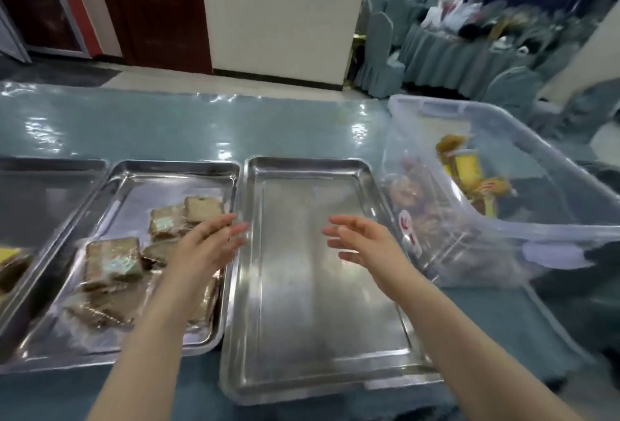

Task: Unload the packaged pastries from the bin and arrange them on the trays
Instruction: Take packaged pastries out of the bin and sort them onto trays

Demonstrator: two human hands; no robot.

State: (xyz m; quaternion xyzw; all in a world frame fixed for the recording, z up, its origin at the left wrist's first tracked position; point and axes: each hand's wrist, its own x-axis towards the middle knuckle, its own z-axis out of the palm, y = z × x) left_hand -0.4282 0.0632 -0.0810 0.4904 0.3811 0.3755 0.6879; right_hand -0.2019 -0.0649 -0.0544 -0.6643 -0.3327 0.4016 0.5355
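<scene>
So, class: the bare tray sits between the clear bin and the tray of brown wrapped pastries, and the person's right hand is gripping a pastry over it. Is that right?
One thing is wrong. The head view shows the right hand open and holding nothing over the bare tray. The rest stands: that tray sits between the clear bin and the tray of brown wrapped pastries.

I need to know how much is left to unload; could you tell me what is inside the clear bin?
The clear bin holds yellow-wrapped pastries toward the back and round brownish packaged pastries near the front wall. That cloudy wall blurs the lower layer, so no count.
</scene>
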